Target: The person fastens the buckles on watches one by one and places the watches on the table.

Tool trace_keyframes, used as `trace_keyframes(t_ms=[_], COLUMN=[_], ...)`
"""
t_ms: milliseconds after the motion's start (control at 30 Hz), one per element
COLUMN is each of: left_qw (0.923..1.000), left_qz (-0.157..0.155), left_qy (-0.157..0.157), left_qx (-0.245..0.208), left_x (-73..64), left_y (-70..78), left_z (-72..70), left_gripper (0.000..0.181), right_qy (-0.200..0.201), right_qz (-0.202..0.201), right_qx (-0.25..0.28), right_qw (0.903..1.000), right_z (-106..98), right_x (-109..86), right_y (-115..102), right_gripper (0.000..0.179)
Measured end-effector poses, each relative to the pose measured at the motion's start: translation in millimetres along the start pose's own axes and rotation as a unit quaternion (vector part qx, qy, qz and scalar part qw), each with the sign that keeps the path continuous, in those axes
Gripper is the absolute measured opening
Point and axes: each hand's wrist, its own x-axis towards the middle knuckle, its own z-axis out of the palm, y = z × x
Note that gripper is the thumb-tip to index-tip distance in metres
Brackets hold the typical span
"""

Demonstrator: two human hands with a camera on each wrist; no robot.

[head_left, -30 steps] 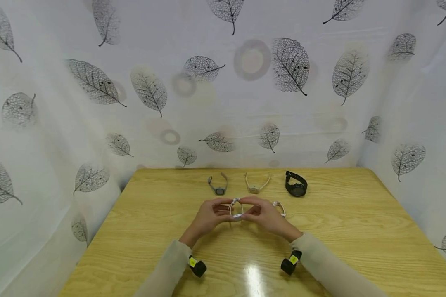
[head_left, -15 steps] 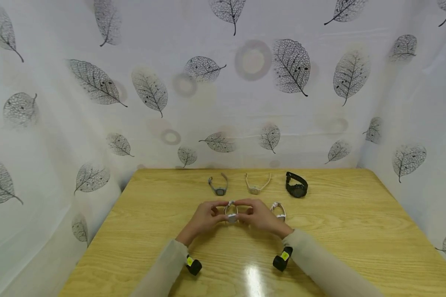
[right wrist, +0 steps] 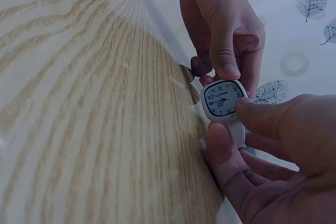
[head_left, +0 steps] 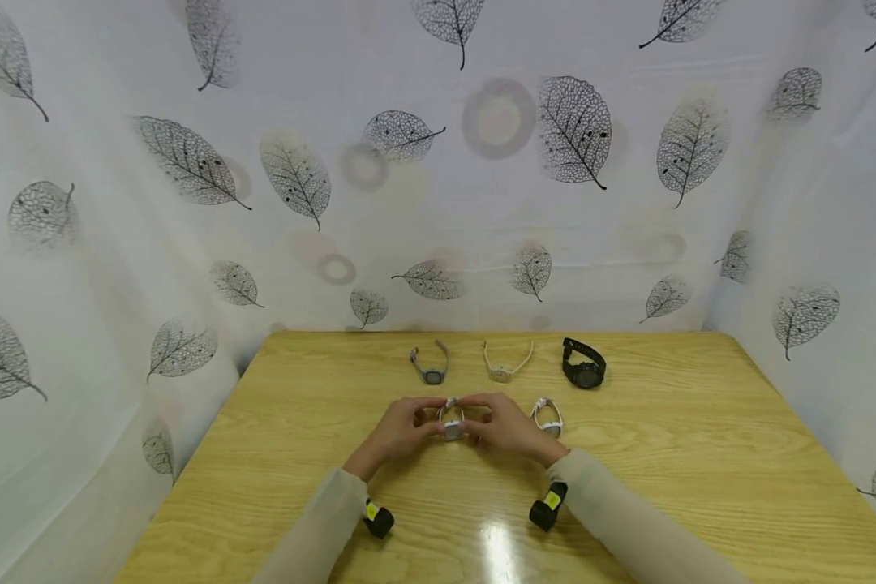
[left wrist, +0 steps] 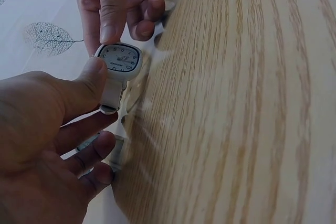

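Note:
A white wristwatch (head_left: 452, 431) with a rounded square dial is held between both hands, its strap looped toward the back. My left hand (head_left: 403, 430) pinches it from the left, thumb at the case and forefinger at the strap's far end. On the other side my right hand (head_left: 508, 426) grips it in the same way. The left wrist view gives the dial of the white wristwatch (left wrist: 119, 60) beside both thumbs. In the right wrist view, the watch (right wrist: 222, 99) faces the camera, numerals and hands showing. Close to the right hand's outer side lies a second white wristwatch (head_left: 551, 427).
Along the back of the wooden table (head_left: 672, 487) lie a grey-blue watch (head_left: 433, 376), a cream watch (head_left: 500, 375) and a black watch (head_left: 586, 375). A white leaf-print curtain (head_left: 438, 203) surrounds the table's back and sides.
Both hands have moved slightly left and lower with the white watch, bringing its dial into clearer view. The second white watch, partly covered by the right hand before, now shows more fully.

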Motion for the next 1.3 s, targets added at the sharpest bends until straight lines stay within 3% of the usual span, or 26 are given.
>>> trace_keyframes(t_ms=[400, 1300], left_qw=[1.0000, 0.9998], left_qz=[0.000, 0.001], left_qy=[-0.006, -0.010], left_qx=[0.005, 0.017], left_x=[-0.1, 0.8], left_y=[-2.5, -4.5], left_z=[-0.8, -1.1], left_gripper=[0.042, 0.044], right_qy=[-0.007, -0.002], right_qz=[0.020, 0.020], right_qx=[0.013, 0.014], right_qw=[0.9997, 0.9997], right_z=[0.4, 0.7], right_x=[-1.7, -3.2], right_y=[-1.3, 1.1], right_gripper=[0.045, 0.046])
